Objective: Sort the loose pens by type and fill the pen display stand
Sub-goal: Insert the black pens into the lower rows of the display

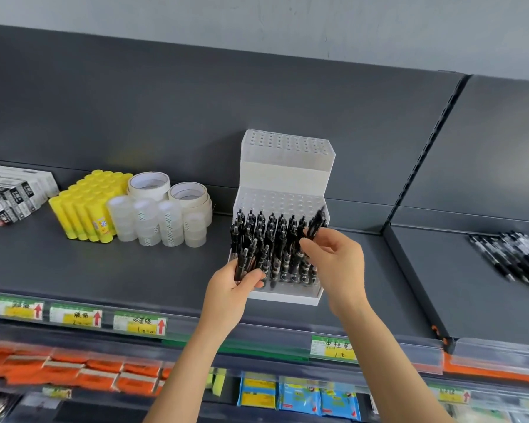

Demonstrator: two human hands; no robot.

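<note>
A white two-tier pen display stand (284, 175) sits on the dark shelf. Its lower tier holds several rows of black pens (275, 239); the holes behind them and the upper tier are bare. My left hand (232, 288) grips a small bunch of black pens (248, 257) in front of the stand's left side. My right hand (336, 257) pinches a single black pen (316, 222), tilted, over the right end of the filled rows. A pile of loose black pens (513, 257) lies on the neighbouring shelf at the right.
Left of the stand are tape rolls (165, 209), yellow glue sticks (86, 206) and white boxes (13, 193). Price labels (139, 325) line the shelf's front edge. Below hang orange packets (74, 367) and blue packets (303, 395).
</note>
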